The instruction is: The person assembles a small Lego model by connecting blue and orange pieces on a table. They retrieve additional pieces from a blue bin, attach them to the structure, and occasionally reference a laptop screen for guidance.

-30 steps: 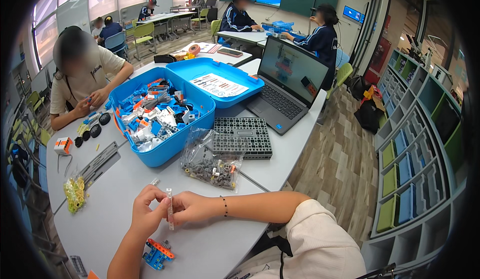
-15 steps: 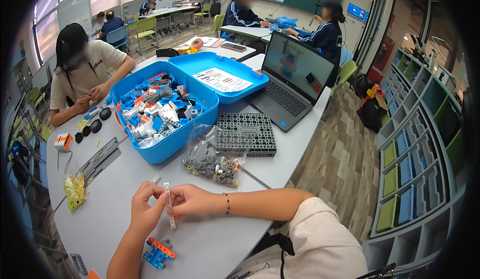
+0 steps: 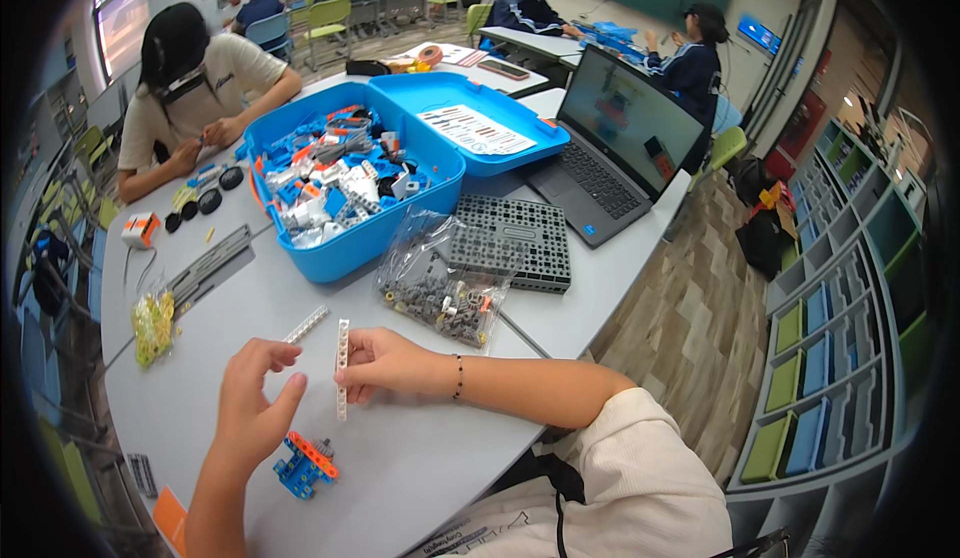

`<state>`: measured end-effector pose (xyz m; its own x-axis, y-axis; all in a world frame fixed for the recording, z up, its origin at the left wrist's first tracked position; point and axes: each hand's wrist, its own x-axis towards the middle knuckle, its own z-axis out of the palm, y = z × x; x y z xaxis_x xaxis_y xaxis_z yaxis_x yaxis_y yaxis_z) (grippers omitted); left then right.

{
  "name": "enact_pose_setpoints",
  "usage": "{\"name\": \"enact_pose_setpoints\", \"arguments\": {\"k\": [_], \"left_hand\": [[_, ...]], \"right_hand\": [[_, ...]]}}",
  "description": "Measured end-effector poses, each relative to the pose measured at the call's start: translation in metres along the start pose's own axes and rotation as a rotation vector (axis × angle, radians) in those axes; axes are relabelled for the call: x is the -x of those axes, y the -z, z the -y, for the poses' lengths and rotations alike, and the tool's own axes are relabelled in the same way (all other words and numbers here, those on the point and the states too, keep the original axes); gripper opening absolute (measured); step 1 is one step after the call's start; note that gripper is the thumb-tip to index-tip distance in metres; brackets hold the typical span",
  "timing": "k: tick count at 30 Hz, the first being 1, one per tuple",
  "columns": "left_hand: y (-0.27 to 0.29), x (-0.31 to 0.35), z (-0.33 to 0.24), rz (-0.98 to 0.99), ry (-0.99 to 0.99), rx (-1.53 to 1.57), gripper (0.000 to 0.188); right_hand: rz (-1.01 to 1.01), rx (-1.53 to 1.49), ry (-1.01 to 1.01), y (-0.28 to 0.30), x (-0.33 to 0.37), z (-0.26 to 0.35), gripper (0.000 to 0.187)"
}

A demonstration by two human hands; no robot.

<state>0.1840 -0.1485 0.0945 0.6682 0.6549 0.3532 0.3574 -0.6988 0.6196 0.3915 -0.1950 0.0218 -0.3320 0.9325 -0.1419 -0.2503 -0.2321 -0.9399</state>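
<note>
My right hand pinches a white building-block beam with a row of holes, held upright over the table. My left hand is apart from it, thumb and fingers spread and holding nothing. Another white beam lies on the table just beyond my left fingertips. Nearer to me, between my forearms, sits a small blue and orange block assembly with a grey gear-like piece on it.
A blue bin full of mixed blocks stands mid-table, with a clear bag of grey parts, a grey perforated plate and a laptop to its right. Left are a bag of yellow pieces and long grey beams. Opposite sits a person.
My left hand has let go of the white beam and moved left, its fingers opening. The right hand keeps the beam. The whole view has shifted slightly.
</note>
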Motion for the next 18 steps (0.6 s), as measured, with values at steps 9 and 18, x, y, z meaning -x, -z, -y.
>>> {"name": "enact_pose_setpoints", "arguments": {"k": [9, 18], "left_hand": [[0.034, 0.121, 0.006, 0.067, 0.275, -0.029, 0.051], [0.015, 0.151, 0.029, 0.131, 0.311, 0.060, 0.096]], "right_hand": [[-0.036, -0.007, -0.010, -0.002, 0.005, 0.010, 0.027], [-0.113, -0.010, -0.020, -0.005, 0.004, 0.007, 0.028]]}}
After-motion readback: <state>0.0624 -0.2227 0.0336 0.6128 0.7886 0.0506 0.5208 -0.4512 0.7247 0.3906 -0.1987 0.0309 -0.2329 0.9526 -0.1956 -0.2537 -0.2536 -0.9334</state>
